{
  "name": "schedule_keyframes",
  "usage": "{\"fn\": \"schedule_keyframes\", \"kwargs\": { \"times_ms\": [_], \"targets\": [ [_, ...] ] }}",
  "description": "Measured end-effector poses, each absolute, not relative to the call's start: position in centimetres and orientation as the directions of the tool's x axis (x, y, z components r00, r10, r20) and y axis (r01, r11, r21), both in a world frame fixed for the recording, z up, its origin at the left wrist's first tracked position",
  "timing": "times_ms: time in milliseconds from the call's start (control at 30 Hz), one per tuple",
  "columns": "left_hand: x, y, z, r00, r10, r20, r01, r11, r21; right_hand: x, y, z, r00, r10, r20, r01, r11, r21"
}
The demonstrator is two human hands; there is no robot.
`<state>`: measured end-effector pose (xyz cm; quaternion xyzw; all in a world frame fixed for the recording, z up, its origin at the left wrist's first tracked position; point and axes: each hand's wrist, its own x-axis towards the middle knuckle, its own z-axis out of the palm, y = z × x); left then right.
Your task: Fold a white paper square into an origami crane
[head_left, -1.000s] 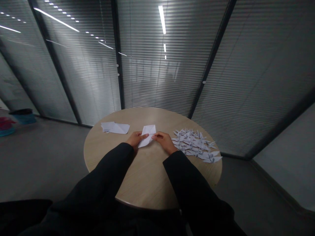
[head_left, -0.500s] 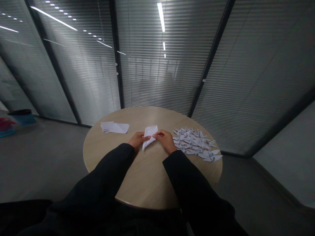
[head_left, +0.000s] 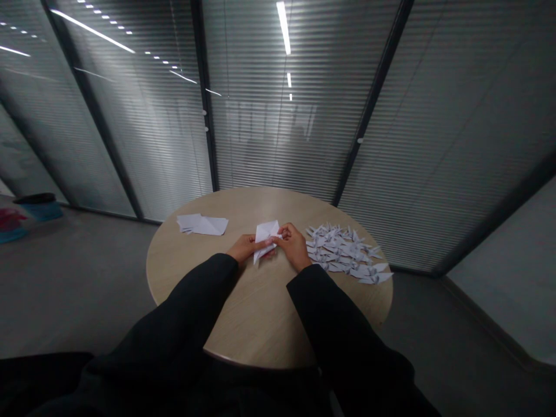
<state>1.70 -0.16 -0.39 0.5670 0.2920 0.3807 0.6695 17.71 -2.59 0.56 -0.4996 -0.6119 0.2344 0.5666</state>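
A white folded paper (head_left: 266,230) is held between my two hands just above the round wooden table (head_left: 256,307). My left hand (head_left: 245,248) grips its left side, thumb on top and some fingers underneath. At its right edge, my right hand (head_left: 292,243) pinches the paper between thumb and curled fingers. The paper's lower end tapers to a point. To the right of my right hand lies a pile of white folded paper cranes (head_left: 343,252). Flat white paper pieces (head_left: 204,225) overlap in a small stack at the table's left.
Behind the table stands a glass partition (head_left: 278,145) with closed blinds and dark frames. A blue bin (head_left: 41,208) with a dark rim is on the floor at far left, beside a red and blue object (head_left: 12,223).
My right hand has shifted slightly up along the paper's right edge, its fingers more curled. The paper's right side has moved a little; my left hand's fingers now show beneath it.
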Motion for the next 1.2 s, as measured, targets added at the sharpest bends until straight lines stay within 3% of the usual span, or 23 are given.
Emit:
{"fn": "schedule_keyframes", "kwargs": {
  "times_ms": [233,433,700,1200],
  "targets": [
    [1.69,-0.41,0.0,0.49,0.871,-0.042,-0.219,0.17,0.961,17.58,-2.86,0.76,0.135,0.878,0.459,0.337,0.395,-0.855],
    [1.62,-0.17,-0.32,0.485,0.874,-0.031,-0.181,0.135,0.974,17.66,-2.92,0.94,0.131,0.888,0.442,0.334,0.38,-0.863],
    [1.29,0.17,0.08,0.4,0.917,0.003,-0.242,0.102,0.965,17.6,-3.31,1.51,0.021,0.946,0.324,-0.032,0.324,-0.945],
    [1.0,0.17,0.06,0.48,0.877,-0.003,-0.263,0.146,0.954,17.75,-2.98,1.03,0.059,0.972,0.227,-0.161,0.234,-0.959]
  ]
}}
